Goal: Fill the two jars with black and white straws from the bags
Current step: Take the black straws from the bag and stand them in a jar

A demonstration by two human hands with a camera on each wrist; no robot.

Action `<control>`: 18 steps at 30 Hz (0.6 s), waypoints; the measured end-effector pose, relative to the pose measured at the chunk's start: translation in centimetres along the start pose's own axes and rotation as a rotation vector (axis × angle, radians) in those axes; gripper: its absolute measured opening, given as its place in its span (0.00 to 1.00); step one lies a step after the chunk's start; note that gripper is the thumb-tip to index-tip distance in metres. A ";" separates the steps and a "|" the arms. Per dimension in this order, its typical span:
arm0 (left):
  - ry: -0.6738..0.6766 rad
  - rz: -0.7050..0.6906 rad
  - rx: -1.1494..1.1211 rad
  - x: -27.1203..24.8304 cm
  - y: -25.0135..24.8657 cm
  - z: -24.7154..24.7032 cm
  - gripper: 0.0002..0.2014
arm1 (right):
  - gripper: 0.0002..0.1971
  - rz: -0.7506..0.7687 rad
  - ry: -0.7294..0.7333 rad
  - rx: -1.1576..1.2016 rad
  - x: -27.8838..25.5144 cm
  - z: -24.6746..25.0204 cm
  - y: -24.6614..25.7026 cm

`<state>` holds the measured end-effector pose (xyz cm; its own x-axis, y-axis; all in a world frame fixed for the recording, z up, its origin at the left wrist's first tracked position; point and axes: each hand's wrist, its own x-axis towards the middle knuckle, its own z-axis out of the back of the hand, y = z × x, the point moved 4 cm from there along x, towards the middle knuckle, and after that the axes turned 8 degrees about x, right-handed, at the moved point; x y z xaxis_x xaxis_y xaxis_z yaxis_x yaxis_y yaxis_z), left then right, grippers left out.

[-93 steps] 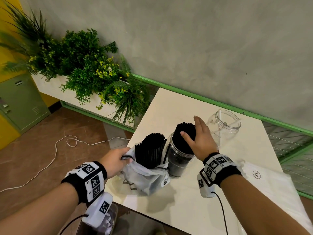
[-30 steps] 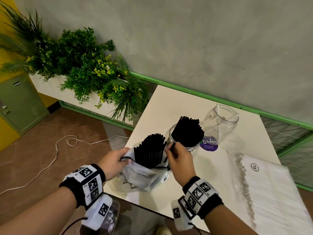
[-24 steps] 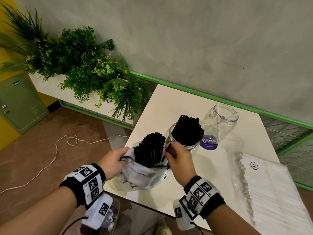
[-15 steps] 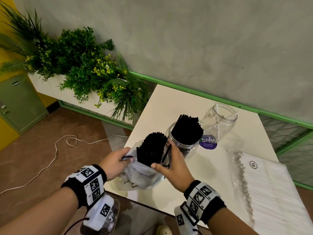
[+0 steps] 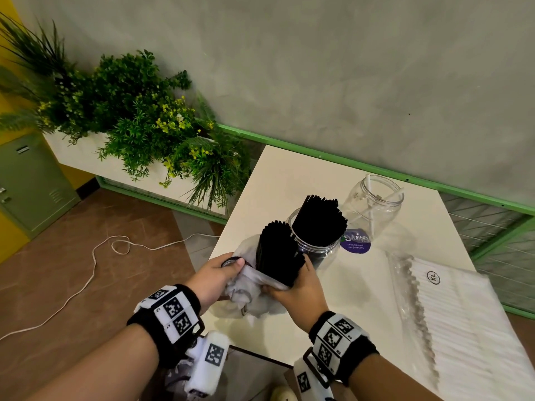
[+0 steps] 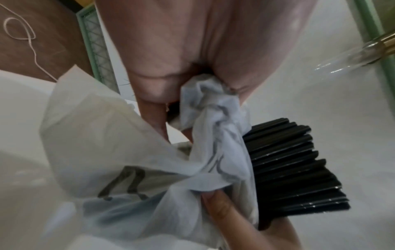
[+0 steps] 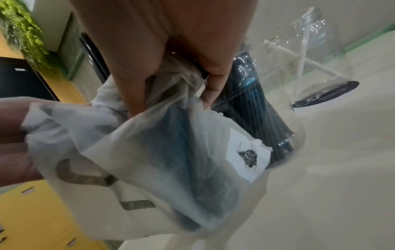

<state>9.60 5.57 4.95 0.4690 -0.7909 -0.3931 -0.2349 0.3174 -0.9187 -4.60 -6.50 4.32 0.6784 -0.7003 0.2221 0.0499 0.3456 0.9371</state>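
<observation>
A thin white bag [image 5: 249, 293] holds a bundle of black straws [image 5: 276, 253] that stick out of its mouth. My left hand [image 5: 228, 266] pinches the bag's bunched left edge [image 6: 205, 101]. My right hand [image 5: 289, 280] is wrapped round the bag and the bundle inside it [image 7: 171, 135], thumb [image 6: 215, 203] on the fabric. Just behind stands a clear jar [image 5: 315, 241] packed with black straws. Farther right, a second clear jar [image 5: 373, 204] holds two white straws. A clear bag of white straws [image 5: 457, 314] lies at the right.
The white table [image 5: 289, 180] ends at its left edge near my left hand, with brown floor and a white cable [image 5: 95, 256] below. A planter of green plants [image 5: 139, 120] stands left of the table. A grey wall with a green rail [image 5: 376, 172] runs behind.
My right hand left the black-straw jar's rim, dropped to the bag and closed round the bundle. The bag now leans toward the jar. My left hand kept its hold.
</observation>
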 end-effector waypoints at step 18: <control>0.144 -0.180 0.852 -0.7 -0.8 0.2 0.27 | 0.30 -0.005 0.063 -0.533 -0.5 0.1 -1.6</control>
<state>9.66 5.97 5.95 0.3121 -0.9064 -0.2846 0.5739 0.4186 -0.7038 -5.11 -6.73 2.77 0.7187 -0.6700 0.1859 0.4080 0.6229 0.6675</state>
